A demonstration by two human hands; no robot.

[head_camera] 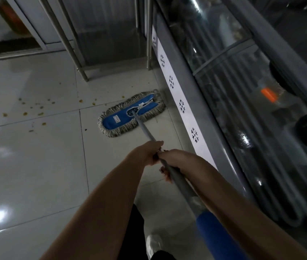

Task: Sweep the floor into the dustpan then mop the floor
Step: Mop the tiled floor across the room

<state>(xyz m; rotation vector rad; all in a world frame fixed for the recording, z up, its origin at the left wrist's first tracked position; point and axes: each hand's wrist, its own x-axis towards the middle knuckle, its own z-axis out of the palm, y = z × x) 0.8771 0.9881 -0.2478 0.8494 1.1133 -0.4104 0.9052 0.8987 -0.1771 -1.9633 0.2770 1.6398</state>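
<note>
A flat mop with a blue pad and grey fringe (130,115) lies on the pale tiled floor (36,166), its right end close to the base of a display freezer. Its grey handle (145,131) runs back toward me and ends in a blue grip (218,239). My left hand (147,153) is closed around the handle, ahead of my right hand (173,162), which grips the handle just behind it. Small brownish crumbs (40,107) are scattered on the tiles to the left of the mop.
A glass-fronted freezer (242,91) with a white snowflake strip (182,106) runs along the right. Metal legs of a steel cabinet (81,68) stand beyond the mop. A dark doorway sill (8,47) is at the far left. My shoe (153,244) shows below.
</note>
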